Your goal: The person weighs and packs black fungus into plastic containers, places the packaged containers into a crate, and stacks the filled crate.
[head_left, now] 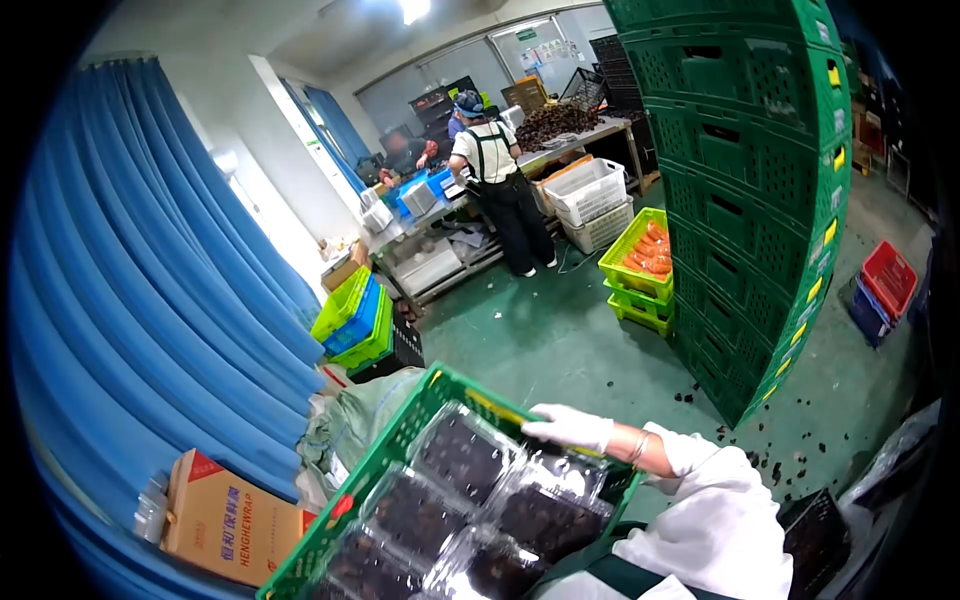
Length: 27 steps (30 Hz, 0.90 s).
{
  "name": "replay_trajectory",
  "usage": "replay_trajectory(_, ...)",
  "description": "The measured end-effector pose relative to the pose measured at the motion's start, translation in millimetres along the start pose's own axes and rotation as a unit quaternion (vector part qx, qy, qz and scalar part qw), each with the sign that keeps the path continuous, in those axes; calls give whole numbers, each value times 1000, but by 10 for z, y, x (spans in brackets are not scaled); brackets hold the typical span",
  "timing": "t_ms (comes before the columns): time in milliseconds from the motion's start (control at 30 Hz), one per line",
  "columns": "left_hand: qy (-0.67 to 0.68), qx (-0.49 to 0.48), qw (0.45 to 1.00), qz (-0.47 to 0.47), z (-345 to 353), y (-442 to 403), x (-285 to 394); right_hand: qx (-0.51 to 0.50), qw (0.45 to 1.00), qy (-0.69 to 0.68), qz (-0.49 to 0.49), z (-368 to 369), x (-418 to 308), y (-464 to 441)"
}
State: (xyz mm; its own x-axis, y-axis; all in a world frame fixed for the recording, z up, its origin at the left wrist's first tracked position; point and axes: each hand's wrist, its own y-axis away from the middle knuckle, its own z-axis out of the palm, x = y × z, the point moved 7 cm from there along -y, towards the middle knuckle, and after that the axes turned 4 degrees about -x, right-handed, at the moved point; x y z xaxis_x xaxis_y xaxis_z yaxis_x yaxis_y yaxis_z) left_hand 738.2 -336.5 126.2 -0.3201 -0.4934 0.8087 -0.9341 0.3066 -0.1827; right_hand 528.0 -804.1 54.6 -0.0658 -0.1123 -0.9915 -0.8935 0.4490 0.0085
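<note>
A green plastic crate (428, 388) is tilted across the bottom of the head view. Inside are several clear plastic boxes (462, 455) with dark pieces in them; I cannot make out the kind. My right hand (572, 428), in a white glove, is closed over the crate's far right rim, fingers pointing left along it. The boxes lie just below and beside that hand. My left hand is out of sight.
A tall stack of green crates (740, 190) stands at right, with dark bits scattered around its foot. Yellow-green crates (640, 285) stand beside it. Left are a blue curtain (150, 250) and a cardboard box (235, 520). Farther off, a person (490, 165) stands at a table.
</note>
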Motion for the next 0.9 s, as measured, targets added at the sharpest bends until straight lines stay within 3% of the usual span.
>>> replay_trajectory(233,68,-54,996,-11,804,-737,280,153,988,-11,34,-1350,-79,365)
replay_trajectory(567,174,-231,957,32,2642,-2448,778,346,934,-71,52,-2305,411,647)
replay_trajectory(633,157,-262,952,13,3136,-2882,1048,418,903,-84,51,-2421,551,613)
replay_trajectory(667,129,-304,942,57,3487,-3338,854,436,894,-87,51,-2471,617,583)
replay_trajectory(767,150,-376,913,59,4131,-3625,1675,496,858,-97,85,-2488,777,582)
replay_trajectory(900,116,-471,872,58,5248,-4002,1998,592,788,-123,115,-2473,957,762)
